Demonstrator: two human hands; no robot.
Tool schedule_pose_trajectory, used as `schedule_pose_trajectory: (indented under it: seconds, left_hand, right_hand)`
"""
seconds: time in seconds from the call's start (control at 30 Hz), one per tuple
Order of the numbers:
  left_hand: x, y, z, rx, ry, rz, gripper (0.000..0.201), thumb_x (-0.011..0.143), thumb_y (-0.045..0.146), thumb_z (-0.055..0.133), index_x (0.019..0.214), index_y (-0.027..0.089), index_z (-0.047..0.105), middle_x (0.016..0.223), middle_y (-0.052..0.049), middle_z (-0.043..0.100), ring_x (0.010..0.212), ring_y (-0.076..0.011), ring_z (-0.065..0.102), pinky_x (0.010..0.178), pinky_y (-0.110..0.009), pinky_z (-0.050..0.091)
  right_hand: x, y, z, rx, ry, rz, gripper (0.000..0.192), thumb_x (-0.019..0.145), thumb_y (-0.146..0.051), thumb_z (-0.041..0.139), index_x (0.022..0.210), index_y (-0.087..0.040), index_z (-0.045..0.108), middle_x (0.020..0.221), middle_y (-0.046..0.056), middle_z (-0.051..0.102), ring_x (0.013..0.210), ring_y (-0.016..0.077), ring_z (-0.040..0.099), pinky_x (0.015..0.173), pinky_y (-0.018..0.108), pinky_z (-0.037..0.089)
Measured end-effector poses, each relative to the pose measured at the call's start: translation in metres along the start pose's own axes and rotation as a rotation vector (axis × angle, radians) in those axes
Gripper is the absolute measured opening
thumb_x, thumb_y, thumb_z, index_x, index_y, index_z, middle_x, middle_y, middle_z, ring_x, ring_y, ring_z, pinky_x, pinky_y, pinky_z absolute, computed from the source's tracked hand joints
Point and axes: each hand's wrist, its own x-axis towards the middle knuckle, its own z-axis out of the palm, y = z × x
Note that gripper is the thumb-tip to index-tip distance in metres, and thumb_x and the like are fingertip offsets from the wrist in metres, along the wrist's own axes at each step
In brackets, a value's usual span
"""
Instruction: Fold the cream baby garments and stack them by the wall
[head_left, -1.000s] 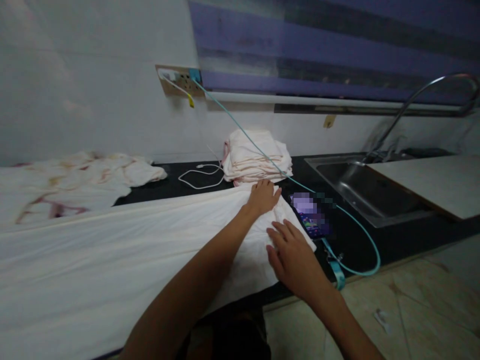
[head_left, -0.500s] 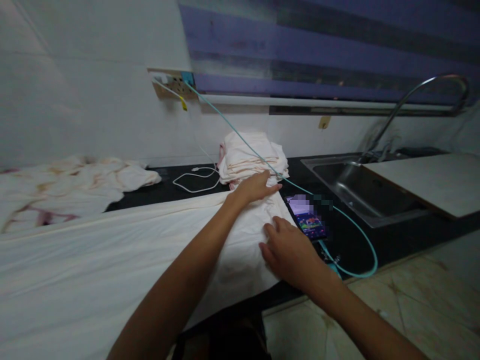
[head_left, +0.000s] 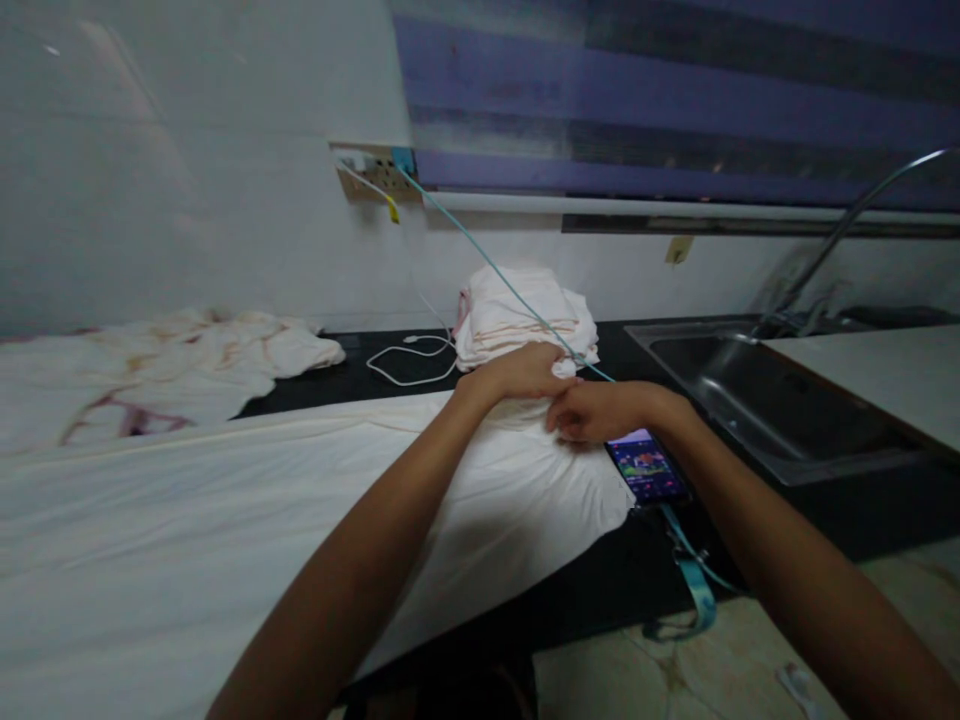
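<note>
A long white cloth [head_left: 300, 520] lies spread over the dark counter, its right end gathered into creases. At that end my left hand [head_left: 521, 372] is closed on the cloth, and a small white tuft pokes out by its thumb. My right hand [head_left: 600, 408] meets it from the right, fingers curled down and pinching the bunched fabric; its fingertips are partly hidden. Just behind both hands stands a stack of folded white cloths [head_left: 517, 305]. A phone with a lit screen [head_left: 646, 470] lies below my right wrist, touching the cloth's edge.
A crumpled, stained white cloth [head_left: 172, 375] lies back left. A teal cable [head_left: 480, 250] runs from the wall socket [head_left: 379, 178] across the stack; a white cable [head_left: 405, 378] coils beside it. The sink [head_left: 772, 400] and a board [head_left: 885, 365] are right. A teal strap [head_left: 699, 590] hangs over the front edge.
My right hand has moved up and away to my left hand and closed on the cloth. The cloth's right end is now bunched. The view has shifted slightly left.
</note>
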Motion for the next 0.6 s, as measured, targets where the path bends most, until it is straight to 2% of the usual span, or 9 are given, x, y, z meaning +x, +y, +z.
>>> schedule_pose_trajectory:
  seconds: [0.1, 0.23, 0.33, 0.43, 0.6]
  left_hand:
    - [0.0, -0.003, -0.001, 0.001, -0.002, -0.015, 0.05, 0.09, 0.052, 0.055, 0.118, 0.013, 0.069, 0.119, -0.015, 0.075, 0.107, -0.0282, 0.069, 0.096, -0.038, 0.052]
    - [0.002, -0.004, -0.003, -0.023, 0.014, -0.04, 0.062, 0.092, 0.064, 0.049, 0.123, 0.014, 0.067, 0.124, -0.014, 0.074, 0.111, -0.0278, 0.069, 0.098, -0.037, 0.051]
    - [0.003, -0.002, -0.006, -0.07, 0.063, -0.049, 0.071, 0.094, 0.073, 0.041, 0.122, 0.013, 0.067, 0.126, -0.015, 0.073, 0.115, -0.0281, 0.068, 0.103, -0.037, 0.049]
    - [0.002, -0.002, -0.007, -0.097, 0.095, -0.04, 0.071, 0.095, 0.073, 0.038, 0.121, 0.014, 0.068, 0.126, -0.014, 0.073, 0.117, -0.027, 0.067, 0.107, -0.036, 0.046]
    - [-0.001, 0.003, -0.007, -0.015, 0.004, -0.084, 0.075, 0.094, 0.074, 0.035, 0.123, 0.012, 0.067, 0.125, -0.017, 0.073, 0.109, -0.0283, 0.068, 0.098, -0.037, 0.049]
  right_hand:
    - [-0.005, 0.001, 0.006, 0.152, 0.08, -0.012, 0.027, 0.084, -0.007, 0.058, 0.103, -0.013, 0.076, 0.083, 0.004, 0.076, 0.069, 0.0129, 0.067, 0.066, 0.022, 0.051]
    - [-0.022, 0.005, 0.005, 0.336, 0.248, -0.057, 0.022, 0.091, -0.017, 0.053, 0.098, -0.014, 0.074, 0.085, 0.005, 0.074, 0.071, 0.013, 0.067, 0.067, 0.023, 0.052]
    - [-0.03, 0.009, 0.001, 0.364, 0.439, -0.073, 0.019, 0.088, -0.022, 0.056, 0.087, -0.014, 0.073, 0.078, 0.003, 0.072, 0.068, 0.0129, 0.065, 0.067, 0.024, 0.05]
    - [-0.031, 0.015, 0.001, 0.342, 0.614, -0.049, 0.019, 0.082, -0.021, 0.055, 0.077, -0.015, 0.072, 0.071, 0.001, 0.069, 0.064, 0.012, 0.061, 0.065, 0.023, 0.046]
    - [-0.026, 0.031, 0.004, 0.327, 0.82, 0.053, 0.021, 0.08, -0.025, 0.052, 0.072, -0.016, 0.069, 0.059, -0.001, 0.061, 0.054, 0.0123, 0.055, 0.055, 0.023, 0.039]
